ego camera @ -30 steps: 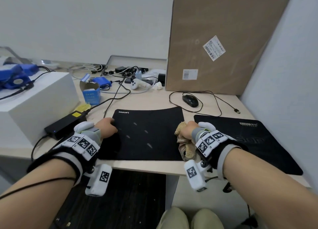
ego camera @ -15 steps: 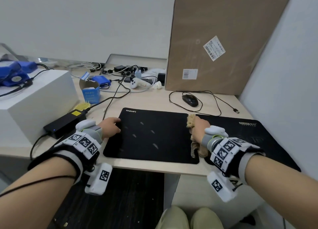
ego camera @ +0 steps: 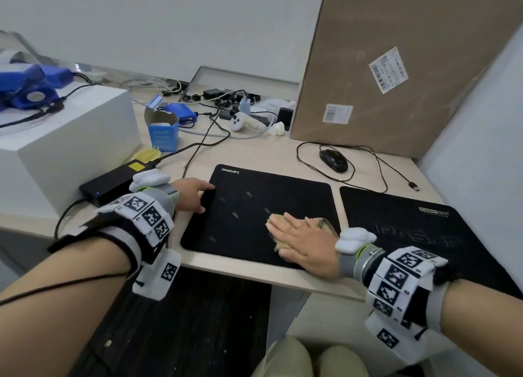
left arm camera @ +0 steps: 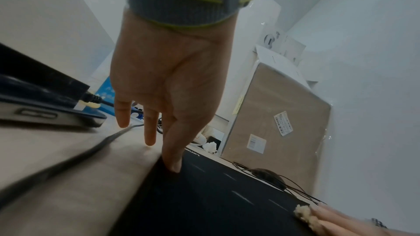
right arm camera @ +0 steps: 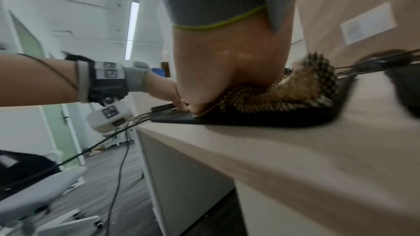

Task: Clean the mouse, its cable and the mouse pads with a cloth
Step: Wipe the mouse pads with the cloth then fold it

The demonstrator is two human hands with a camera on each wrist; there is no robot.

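Observation:
Two black mouse pads lie side by side near the desk's front edge: the left pad (ego camera: 254,207) (left arm camera: 216,195) and the right pad (ego camera: 402,229). My right hand (ego camera: 300,232) lies flat with straight fingers on a tan checked cloth (ego camera: 278,219) (right arm camera: 295,87), pressing it onto the left pad's near right part. My left hand (ego camera: 189,195) (left arm camera: 168,96) rests at the left pad's left edge with straight fingers, one fingertip (left arm camera: 173,166) touching the pad. The black mouse (ego camera: 333,160) sits behind the pads, its cable (ego camera: 376,161) looped around it.
A tall cardboard box (ego camera: 396,65) leans on the wall behind the mouse. A white box (ego camera: 65,139), a black power brick (ego camera: 110,182), a small blue carton (ego camera: 162,133), a white controller (ego camera: 243,122) and tangled cables crowd the back left.
My right hand has flattened and swept the cloth leftward from the seam between the pads onto the left pad. The left hand stays at the pad's left edge.

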